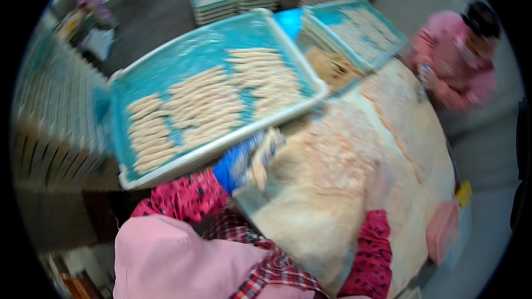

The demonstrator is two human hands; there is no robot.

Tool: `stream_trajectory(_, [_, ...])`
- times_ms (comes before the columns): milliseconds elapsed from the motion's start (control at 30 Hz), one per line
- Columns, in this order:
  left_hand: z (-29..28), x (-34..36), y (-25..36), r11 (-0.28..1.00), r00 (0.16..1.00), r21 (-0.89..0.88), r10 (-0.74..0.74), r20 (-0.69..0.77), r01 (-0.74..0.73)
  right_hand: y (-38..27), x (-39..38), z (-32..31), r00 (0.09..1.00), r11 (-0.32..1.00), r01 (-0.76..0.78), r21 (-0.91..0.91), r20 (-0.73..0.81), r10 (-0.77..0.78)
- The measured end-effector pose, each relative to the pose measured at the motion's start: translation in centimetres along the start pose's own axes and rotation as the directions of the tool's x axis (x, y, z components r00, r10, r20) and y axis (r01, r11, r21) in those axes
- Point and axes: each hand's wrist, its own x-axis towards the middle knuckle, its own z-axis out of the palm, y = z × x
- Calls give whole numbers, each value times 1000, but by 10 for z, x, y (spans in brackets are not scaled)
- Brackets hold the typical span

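My left hand (pixel 239 161), in a blue covering dusted with pale powder, is closed around pale coated strips (pixel 260 169) that stick out past the fingers. It is just off the near edge of a large white tray (pixel 221 148) lined with blue-green film. Uneven rows of finger-shaped coated strips (pixel 205 102) lie in that tray. My right hand (pixel 378 180) reaches over the powder-covered table (pixel 310 227), at the edge of a heap of pale, pinkish pieces (pixel 343 152). Motion blurs its fingers, so their grip does not show.
Another person in pink (pixel 451 66) works at the table's far right. A second tray of strips (pixel 360 27) stands behind the heap, beside a brown, crumb-like mass (pixel 330 69). Stacked trays (pixel 61 111) rise at left; more stacks (pixel 235 0) stand behind. A pink container (pixel 442 231) sits at the right edge.
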Motion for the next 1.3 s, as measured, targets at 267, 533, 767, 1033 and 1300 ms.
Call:
stream_trajectory(267, [-143,-142,298,264,270,959,935,-230,-99,4,16,8,998,999,31,-16,64,-30])
stream_trajectory(533, [-173,-144,311,439,671,892,629,-392,110,1,27,-7,994,998,6,58,107,-12])
stream_trajectory(767, [-180,-192,318,-13,606,948,772,-193,319,23,20,-19,965,944,-226,239,185,184])
stream_trajectory(1033, [-49,-111,167,25,732,992,677,76,-127,-27,-42,-81,938,889,98,448,258,-233])
stream_trajectory(1300, [-12,-4,-117,-348,840,767,-292,458,-539,-80,-158,-72,931,944,-216,252,344,121])
